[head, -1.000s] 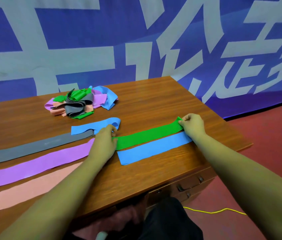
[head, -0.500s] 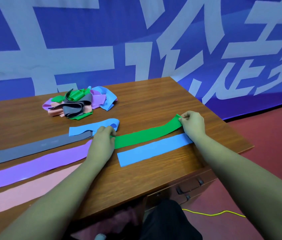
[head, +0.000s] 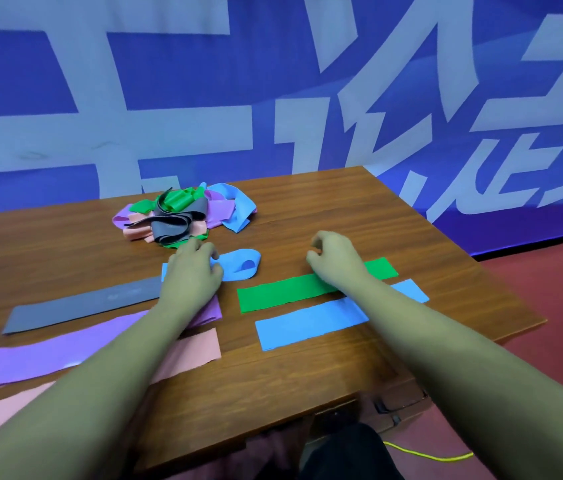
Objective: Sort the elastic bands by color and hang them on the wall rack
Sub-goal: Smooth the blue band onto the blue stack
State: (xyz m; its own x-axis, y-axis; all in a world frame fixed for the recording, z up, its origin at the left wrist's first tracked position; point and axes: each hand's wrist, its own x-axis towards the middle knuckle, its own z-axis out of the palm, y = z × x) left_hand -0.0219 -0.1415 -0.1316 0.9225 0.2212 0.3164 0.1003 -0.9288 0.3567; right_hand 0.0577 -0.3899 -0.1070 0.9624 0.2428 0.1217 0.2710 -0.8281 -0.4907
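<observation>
A green band (head: pixel 273 296) lies flat on the wooden table (head: pixel 342 209), with a flat blue band (head: pixel 307 323) just in front of it. My right hand (head: pixel 333 263) hovers over the green band's right part, fingers loosely curled and holding nothing. My left hand (head: pixel 192 271) lies over the left end of a second blue band (head: pixel 243 265), whose right end curls into a loop. To the left lie a grey band (head: pixel 83 306), a purple band (head: pixel 65 351) and a pink band (head: pixel 197 351). A tangled pile of mixed bands (head: pixel 183 213) sits further back. No wall rack is in view.
A blue banner with large white characters (head: pixel 273 98) hangs right behind the table. The table's right edge drops to a red floor (head: pixel 550 306). A drawer handle (head: pixel 397 407) shows under the front edge, and a yellow cable (head: pixel 429 455) lies on the floor.
Both hands have let go of the green band, which now lies flat. My left hand moved forward onto the looped blue band; my right hand moved left and lifted off the green band's end.
</observation>
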